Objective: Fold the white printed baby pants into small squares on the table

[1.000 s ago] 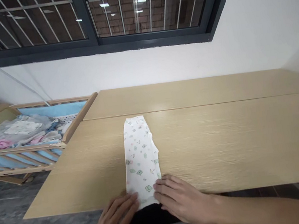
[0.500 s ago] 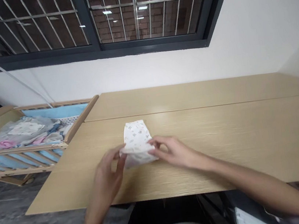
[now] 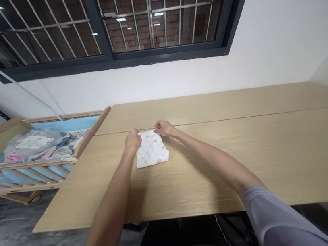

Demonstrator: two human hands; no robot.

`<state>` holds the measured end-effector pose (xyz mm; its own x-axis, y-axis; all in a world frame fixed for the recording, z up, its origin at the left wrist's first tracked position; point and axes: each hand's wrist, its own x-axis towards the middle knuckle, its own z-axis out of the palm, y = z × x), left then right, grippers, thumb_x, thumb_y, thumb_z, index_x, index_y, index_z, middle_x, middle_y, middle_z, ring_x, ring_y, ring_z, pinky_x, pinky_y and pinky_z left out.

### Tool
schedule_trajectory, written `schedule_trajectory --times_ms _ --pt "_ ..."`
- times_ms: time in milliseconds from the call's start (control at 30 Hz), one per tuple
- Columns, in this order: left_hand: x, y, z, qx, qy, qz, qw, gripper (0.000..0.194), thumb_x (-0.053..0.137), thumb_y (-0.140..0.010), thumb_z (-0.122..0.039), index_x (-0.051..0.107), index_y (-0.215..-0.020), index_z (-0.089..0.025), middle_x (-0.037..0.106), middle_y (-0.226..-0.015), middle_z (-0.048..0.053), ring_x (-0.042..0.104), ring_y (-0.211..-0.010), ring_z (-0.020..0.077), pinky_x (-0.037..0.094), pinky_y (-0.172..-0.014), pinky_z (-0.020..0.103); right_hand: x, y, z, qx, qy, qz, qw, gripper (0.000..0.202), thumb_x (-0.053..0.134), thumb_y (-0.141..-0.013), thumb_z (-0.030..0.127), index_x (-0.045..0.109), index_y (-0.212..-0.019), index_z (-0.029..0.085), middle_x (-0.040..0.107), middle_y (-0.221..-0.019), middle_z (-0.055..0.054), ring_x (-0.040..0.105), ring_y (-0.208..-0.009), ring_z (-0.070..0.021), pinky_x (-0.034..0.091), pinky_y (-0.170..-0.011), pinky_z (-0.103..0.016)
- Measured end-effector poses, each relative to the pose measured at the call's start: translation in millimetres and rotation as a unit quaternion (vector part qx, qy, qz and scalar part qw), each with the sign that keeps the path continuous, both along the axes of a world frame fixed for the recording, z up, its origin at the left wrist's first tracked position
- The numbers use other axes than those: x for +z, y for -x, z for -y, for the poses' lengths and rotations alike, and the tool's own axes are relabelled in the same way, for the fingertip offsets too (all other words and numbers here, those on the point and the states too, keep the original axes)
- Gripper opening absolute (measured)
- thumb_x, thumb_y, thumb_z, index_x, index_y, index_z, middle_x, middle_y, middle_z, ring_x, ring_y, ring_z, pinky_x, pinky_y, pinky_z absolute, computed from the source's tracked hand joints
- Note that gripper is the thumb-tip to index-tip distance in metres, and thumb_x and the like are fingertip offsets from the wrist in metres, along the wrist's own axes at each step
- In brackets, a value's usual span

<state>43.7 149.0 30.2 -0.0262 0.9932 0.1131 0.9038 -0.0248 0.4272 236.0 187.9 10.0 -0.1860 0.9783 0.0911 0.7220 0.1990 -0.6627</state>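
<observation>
A small white cloth [image 3: 151, 149] with a faint printed pattern lies folded on the wooden table [image 3: 233, 162], wider at its near edge than at its far one. My left hand [image 3: 132, 140] pinches its far left corner. At the far right corner, the fingers of my right hand [image 3: 164, 128] are closed on the cloth. Both arms reach forward over the table, one on each side of the cloth.
To the left of the table stands a wooden crib [image 3: 74, 158] with blue lining, holding a plastic bag [image 3: 34, 142] and a pile of clothes. Behind the table are a white wall and a barred window [image 3: 157, 52].
Both hands have moved forward from the cloth's near part to its far corners. The near part, lifted before, now lies flat, and the cloth looks shorter. The view has shifted slightly.
</observation>
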Motion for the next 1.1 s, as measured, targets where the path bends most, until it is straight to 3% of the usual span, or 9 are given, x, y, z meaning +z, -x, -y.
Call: schedule_trajectory --times_ms 100,233,300,400,467,567,700,867,1100 --pt "-7.8 -4.8 -5.3 -0.005 0.015 -0.041 0.999 0.031 0.045 -0.095 -0.016 0.063 -0.120 -0.013 0.069 -0.122 0.021 0.066 -0.111 0.0281 0.048 -0.091 0.037 -9.4 1.8 -6.0 0.003 -0.003 0.024 1.000 0.010 0.068 -0.086 0.022 0.069 -0.093 0.015 0.072 -0.093 -0.009 0.065 -0.085 -0.0191 0.049 -0.076 -0.027" --pt "1.0 -9.9 1.0 -0.011 0.009 -0.084 0.996 0.034 0.040 -0.096 -0.016 0.061 -0.123 -0.013 0.068 -0.121 0.022 0.064 -0.114 0.0299 0.047 -0.094 0.039 -13.6 2.2 -4.8 0.019 -0.014 0.048 0.999 0.013 0.063 -0.090 0.023 0.069 -0.099 0.015 0.073 -0.097 -0.009 0.065 -0.089 -0.0202 0.049 -0.080 -0.028" --pt "7.9 -12.6 17.3 -0.012 -0.006 -0.104 0.995 0.035 0.039 -0.097 -0.018 0.059 -0.125 -0.010 0.065 -0.124 0.024 0.060 -0.119 0.0322 0.047 -0.097 0.041 -9.4 1.8 0.2 0.019 -0.019 0.055 0.998 0.021 0.059 -0.093 0.024 0.067 -0.109 0.013 0.072 -0.106 -0.012 0.065 -0.096 -0.0223 0.049 -0.085 -0.031" --pt "6.4 -16.8 64.6 -0.020 -0.036 -0.131 0.991 0.042 0.038 -0.100 -0.027 0.053 -0.131 -0.004 0.060 -0.130 0.027 0.056 -0.124 0.0370 0.047 -0.099 0.046 3.1 3.0 17.5 0.049 -0.083 0.065 0.993 0.042 0.050 -0.100 0.034 0.054 -0.136 0.012 0.062 -0.133 -0.018 0.058 -0.122 -0.0275 0.044 -0.104 -0.039" --pt "-7.5 -19.7 104.2 -0.040 -0.082 -0.169 0.981 0.052 0.037 -0.101 -0.037 0.051 -0.135 -0.001 0.058 -0.133 0.030 0.055 -0.125 0.0396 0.049 -0.098 0.048 10.2 7.5 35.7 0.149 -0.156 0.083 0.973 0.054 0.043 -0.104 0.042 0.042 -0.149 0.014 0.048 -0.152 -0.019 0.045 -0.140 -0.0295 0.034 -0.116 -0.044" --pt "-39.6 -24.1 152.9 -0.057 -0.137 -0.221 0.964 0.064 0.036 -0.101 -0.049 0.053 -0.136 0.001 0.058 -0.137 0.032 0.052 -0.131 0.0421 0.049 -0.101 0.051 9.2 22.1 65.0 0.351 -0.205 0.118 0.906 0.058 0.034 -0.107 0.048 0.036 -0.156 0.017 0.032 -0.164 -0.014 0.028 -0.152 -0.0274 0.022 -0.124 -0.046" --pt "-70.6 -29.0 177.1 -0.074 -0.121 -0.229 0.963 0.064 0.037 -0.100 -0.051 0.063 -0.126 0.002 0.066 -0.126 0.032 0.056 -0.129 0.0429 0.048 -0.102 0.056 -13.9 44.3 84.9 0.486 -0.182 0.135 0.844 0.055 0.032 -0.108 0.041 0.035 -0.157 0.015 0.028 -0.166 -0.012 0.019 -0.156 -0.0210 0.019 -0.126 -0.041" --pt "-72.7 -28.6 176.5 -0.058 -0.142 -0.251 0.956 0.067 0.039 -0.100 -0.053 0.061 -0.130 0.002 0.061 -0.134 0.034 0.056 -0.130 0.0427 0.049 -0.101 0.055 -36.5 45.8 62.7 0.477 -0.092 0.150 0.861 0.057 0.034 -0.107 0.045 0.034 -0.158 0.018 0.025 -0.166 -0.009 0.019 -0.155 -0.0215 0.016 -0.127 -0.041" --pt "-67.7 -26.8 176.5 -0.046 -0.110 -0.241 0.963 0.062 0.044 -0.100 -0.047 0.057 -0.137 0.003 0.053 -0.143 0.034 0.055 -0.132 0.0422 0.050 -0.101 0.051 -30.8 17.3 -7.3 0.393 -0.081 0.213 0.891 0.062 0.029 -0.107 0.047 0.024 -0.162 0.019 0.011 -0.169 -0.007 0.007 -0.157 -0.0222 0.004 -0.128 -0.044"
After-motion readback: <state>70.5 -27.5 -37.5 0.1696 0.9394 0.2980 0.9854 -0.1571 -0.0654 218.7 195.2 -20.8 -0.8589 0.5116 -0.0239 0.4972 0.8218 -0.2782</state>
